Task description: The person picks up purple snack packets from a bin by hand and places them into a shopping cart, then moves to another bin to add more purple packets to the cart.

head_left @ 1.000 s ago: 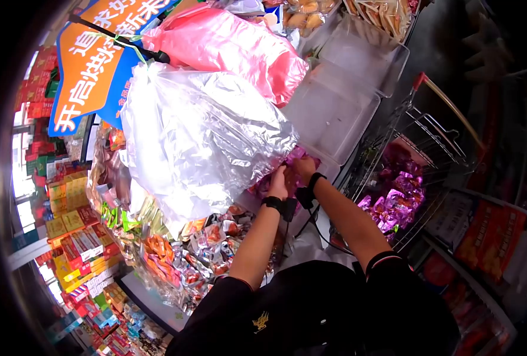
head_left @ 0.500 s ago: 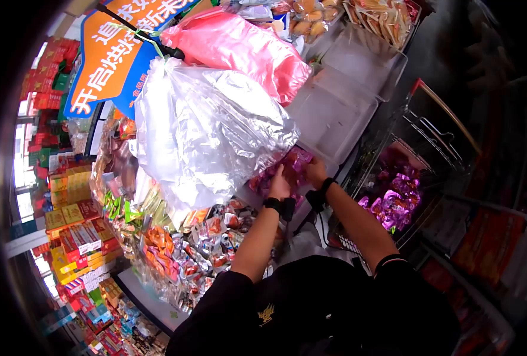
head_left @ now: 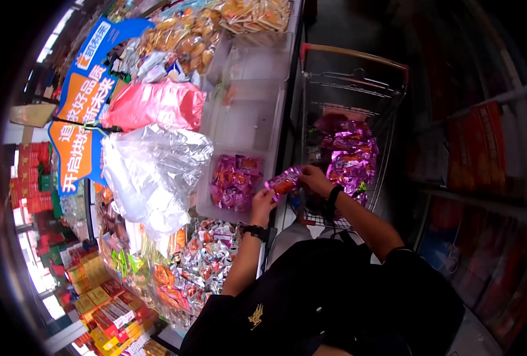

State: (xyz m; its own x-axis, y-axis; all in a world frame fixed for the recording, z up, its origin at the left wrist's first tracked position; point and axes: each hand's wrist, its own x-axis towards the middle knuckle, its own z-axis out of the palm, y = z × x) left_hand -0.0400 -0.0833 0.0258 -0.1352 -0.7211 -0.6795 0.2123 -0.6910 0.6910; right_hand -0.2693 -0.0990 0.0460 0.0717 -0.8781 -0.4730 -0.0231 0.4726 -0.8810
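Between my two hands is one purple snack packet [head_left: 285, 181], held at its opposite ends. My left hand [head_left: 263, 204] pinches its lower left end, just right of the bin. At the upper right end, my right hand [head_left: 316, 181] grips it, close to the shopping cart. Similar purple packets [head_left: 235, 183] lie in the near compartment of the clear plastic bin [head_left: 251, 121]. A larger heap of purple packets [head_left: 352, 157] fills part of the shopping cart [head_left: 377, 65] on the right.
Silver plastic bags [head_left: 156, 172] and a pink bag [head_left: 156, 107] hang left of the bin. Loose wrapped snacks [head_left: 207, 255] spread along the counter at lower left. A blue and orange sign [head_left: 82, 118] stands behind the bags. Shelves with goods line the right side.
My view has turned toward the cart. Both hands have come out of the bin's packets and now hold one packet between bin and cart.
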